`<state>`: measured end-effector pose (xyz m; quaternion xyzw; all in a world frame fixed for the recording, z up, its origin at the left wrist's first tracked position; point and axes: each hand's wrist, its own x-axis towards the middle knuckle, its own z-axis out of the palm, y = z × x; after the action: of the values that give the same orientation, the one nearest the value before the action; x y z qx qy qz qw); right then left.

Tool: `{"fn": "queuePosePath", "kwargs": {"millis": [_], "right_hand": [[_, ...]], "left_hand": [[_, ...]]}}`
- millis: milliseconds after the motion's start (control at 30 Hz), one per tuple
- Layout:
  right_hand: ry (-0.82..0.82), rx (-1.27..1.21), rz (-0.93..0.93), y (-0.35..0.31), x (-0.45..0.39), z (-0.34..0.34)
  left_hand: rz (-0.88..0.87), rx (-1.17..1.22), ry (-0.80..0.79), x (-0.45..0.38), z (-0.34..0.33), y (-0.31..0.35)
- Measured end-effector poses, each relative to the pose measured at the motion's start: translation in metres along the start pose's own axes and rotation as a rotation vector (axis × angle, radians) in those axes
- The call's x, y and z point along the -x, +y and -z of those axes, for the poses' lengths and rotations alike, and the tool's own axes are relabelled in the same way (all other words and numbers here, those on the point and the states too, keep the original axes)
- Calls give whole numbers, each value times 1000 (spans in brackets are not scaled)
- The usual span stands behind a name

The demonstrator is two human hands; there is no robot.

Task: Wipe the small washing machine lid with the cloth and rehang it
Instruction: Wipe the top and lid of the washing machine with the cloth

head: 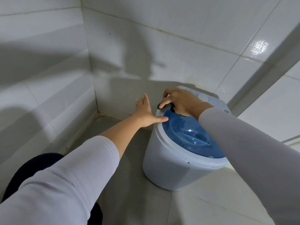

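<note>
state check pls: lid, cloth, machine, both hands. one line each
lid: blue, closed on the machine
cloth: dark, bunched under the right hand at the lid's far edge
washing machine: upright on the tiled floor, near the wall corner
left hand: open, fingers spread, thumb on the machine's rim
right hand: closed on the cloth, pressing it down

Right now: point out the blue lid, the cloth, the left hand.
blue lid (191,135), head view, centre of its recessed top.
cloth (165,106), head view, dark wad under the fingers.
left hand (146,113), head view, back of the hand.
</note>
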<state>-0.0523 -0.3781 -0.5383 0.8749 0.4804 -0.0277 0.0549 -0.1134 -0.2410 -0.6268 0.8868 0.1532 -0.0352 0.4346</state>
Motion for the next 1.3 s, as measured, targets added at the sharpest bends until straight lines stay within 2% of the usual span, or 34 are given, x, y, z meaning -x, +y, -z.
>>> {"fn": "queuePosePath", "kwargs": {"millis": [100, 500, 1000, 1167, 1300], "right_hand": [[-39, 13, 16, 6, 2, -16], [8, 111, -37, 17, -9, -27], [80, 164, -225, 36, -35, -33], [99, 55, -307, 45, -43, -25], [248, -176, -452, 59, -40, -4]], "left_hand": [[-13, -55, -41, -7, 2, 0], [-6, -219, -115, -14, 6, 4], [-4, -197, -161, -19, 6, 0], [-4, -216, -156, -20, 6, -1], [14, -228, -175, -23, 8, -2]]}}
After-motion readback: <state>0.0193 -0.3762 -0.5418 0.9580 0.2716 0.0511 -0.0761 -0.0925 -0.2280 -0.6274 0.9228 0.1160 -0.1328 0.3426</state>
